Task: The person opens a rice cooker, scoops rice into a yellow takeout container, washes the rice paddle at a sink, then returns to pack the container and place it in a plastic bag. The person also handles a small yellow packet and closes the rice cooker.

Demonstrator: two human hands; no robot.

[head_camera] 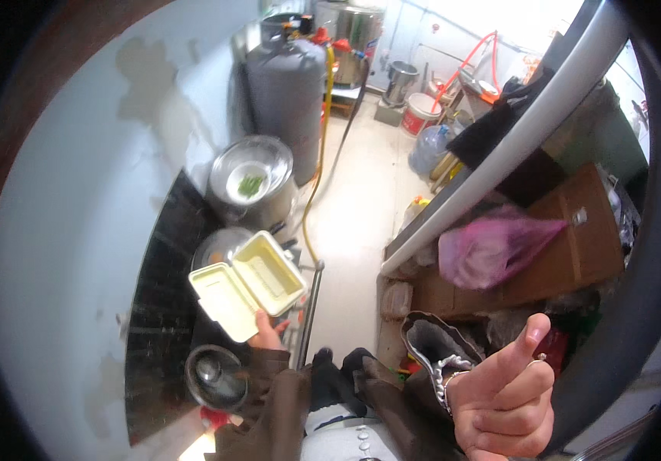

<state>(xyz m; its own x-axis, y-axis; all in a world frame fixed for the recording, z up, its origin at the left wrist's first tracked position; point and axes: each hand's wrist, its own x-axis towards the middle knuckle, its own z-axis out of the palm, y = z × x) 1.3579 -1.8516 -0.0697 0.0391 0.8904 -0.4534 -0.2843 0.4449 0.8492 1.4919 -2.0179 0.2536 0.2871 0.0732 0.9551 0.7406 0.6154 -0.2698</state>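
Observation:
My left hand grips a pale yellow foam takeaway box by its near edge, thumb on the inner side. The hinged box is spread wide, and nothing shows in either half. Behind it, a pan with a clear lid is partly covered. A round metal pot or bowl sits nearer to me, left of my forearm. My right hand is raised at the lower right, with one digit pointing up and the others curled. It wears a ring and a bracelet, and no object is visible in it.
A large steel pot has a bowl of chopped greens on top. Beyond stands a grey gas cylinder with a yellow hose along the floor. At right are a pale post, a pink plastic bag and a water bottle.

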